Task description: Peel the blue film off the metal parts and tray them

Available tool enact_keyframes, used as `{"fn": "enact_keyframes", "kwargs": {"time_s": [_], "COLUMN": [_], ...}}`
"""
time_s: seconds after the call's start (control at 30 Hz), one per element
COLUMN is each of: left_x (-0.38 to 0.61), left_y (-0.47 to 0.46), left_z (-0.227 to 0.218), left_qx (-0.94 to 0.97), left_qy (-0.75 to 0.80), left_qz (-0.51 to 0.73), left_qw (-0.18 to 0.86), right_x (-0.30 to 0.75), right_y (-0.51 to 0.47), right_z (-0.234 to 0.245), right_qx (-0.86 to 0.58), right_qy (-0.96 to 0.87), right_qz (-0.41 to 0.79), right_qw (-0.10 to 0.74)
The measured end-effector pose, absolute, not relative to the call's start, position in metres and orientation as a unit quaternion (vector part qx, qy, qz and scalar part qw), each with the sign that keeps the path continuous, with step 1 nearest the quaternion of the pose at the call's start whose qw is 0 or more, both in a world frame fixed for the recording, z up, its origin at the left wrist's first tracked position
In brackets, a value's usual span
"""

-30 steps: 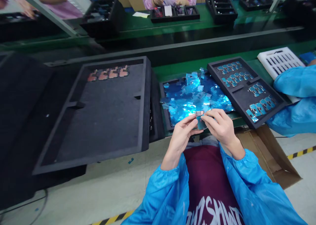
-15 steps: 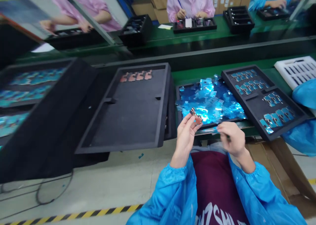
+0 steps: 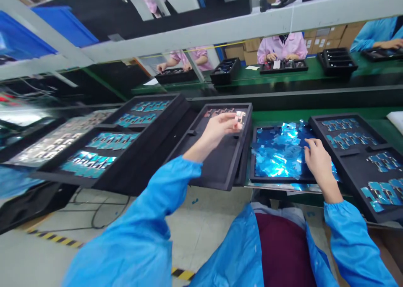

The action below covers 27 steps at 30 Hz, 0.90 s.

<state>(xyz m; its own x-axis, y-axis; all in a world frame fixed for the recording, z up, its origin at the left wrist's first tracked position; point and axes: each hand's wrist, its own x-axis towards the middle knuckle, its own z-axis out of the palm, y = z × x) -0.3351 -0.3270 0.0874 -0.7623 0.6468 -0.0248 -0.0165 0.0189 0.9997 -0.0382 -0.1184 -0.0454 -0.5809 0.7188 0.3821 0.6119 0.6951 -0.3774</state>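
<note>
My left hand point(image 3: 220, 126) reaches over a black foam tray point(image 3: 217, 169), pinching a small copper-and-silver metal part point(image 3: 239, 117). That part sits just beside a short row of similar copper parts point(image 3: 220, 113) at the tray's far end. My right hand point(image 3: 318, 161) lies with fingers apart on a heap of shiny blue film pieces point(image 3: 280, 150), which fills a black tray point(image 3: 283, 180). To its right, a black foam tray point(image 3: 349, 146) holds rows of blue-filmed parts.
Further left lies a black tray with rows of blue-filmed and silver parts point(image 3: 100, 146). A green conveyor bench point(image 3: 346, 115) runs across the view. Beyond it, a person in a pink smock point(image 3: 281, 48) works at a tray. Cables point(image 3: 100, 213) lie on the floor below.
The view has swung left. My left hand has carried the metal part from in front of me out to the foam tray. My right hand has moved onto the blue film heap.
</note>
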Motion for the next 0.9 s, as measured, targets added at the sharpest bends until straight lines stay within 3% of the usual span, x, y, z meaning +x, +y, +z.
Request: {"fn": "enact_keyframes", "kwargs": {"time_s": [0.17, 0.3, 0.47, 0.6, 0.9], "left_x": [-0.404, -0.409, -0.412, -0.414, -0.421], "left_y": [-0.250, -0.235, -0.241, -0.239, -0.233], "left_z": [0.054, 0.038, 0.025, 0.016, 0.019], "left_qx": [0.152, 0.185, 0.362, 0.420, 0.373], "left_qy": [0.774, 0.808, 0.894, 0.891, 0.915], "left_qz": [0.588, 0.539, 0.258, 0.165, 0.134], "left_qw": [0.181, 0.147, -0.052, -0.053, -0.081], "right_x": [-0.006, 0.016, 0.018, 0.010, 0.002], "right_y": [-0.116, -0.108, -0.103, -0.100, -0.109], "right_z": [-0.047, -0.063, -0.092, -0.109, -0.101], "right_qx": [-0.333, -0.293, -0.291, -0.302, -0.318], "right_qy": [-0.871, -0.887, -0.907, -0.906, -0.898], "right_qz": [0.175, 0.203, 0.151, 0.107, 0.068], "right_qw": [0.315, 0.294, 0.265, 0.276, 0.296]}}
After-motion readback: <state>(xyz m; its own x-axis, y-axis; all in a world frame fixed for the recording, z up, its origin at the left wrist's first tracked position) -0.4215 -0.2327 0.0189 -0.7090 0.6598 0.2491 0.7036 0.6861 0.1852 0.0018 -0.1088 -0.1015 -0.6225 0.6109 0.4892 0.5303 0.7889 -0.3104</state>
